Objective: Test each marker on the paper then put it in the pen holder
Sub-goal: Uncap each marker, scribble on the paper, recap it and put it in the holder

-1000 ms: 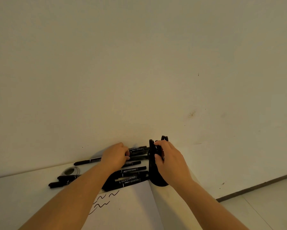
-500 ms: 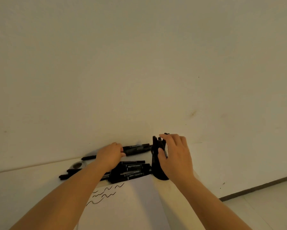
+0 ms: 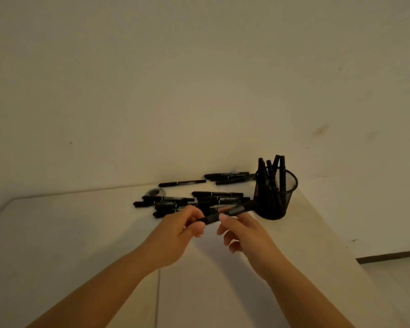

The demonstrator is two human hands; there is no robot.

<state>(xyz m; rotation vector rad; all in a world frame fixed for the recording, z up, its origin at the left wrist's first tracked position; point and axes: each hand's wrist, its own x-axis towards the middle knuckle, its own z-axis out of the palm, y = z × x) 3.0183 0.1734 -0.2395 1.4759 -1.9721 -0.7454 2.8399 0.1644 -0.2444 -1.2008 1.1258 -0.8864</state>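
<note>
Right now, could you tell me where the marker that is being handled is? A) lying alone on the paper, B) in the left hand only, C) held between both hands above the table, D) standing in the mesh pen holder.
C: the left hand and the right hand each grip the marker, raised in front of the pile of markers and beside the pen holder.

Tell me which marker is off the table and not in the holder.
The marker held between the left hand and right hand. The rest lie on the table or stand in the holder.
</note>
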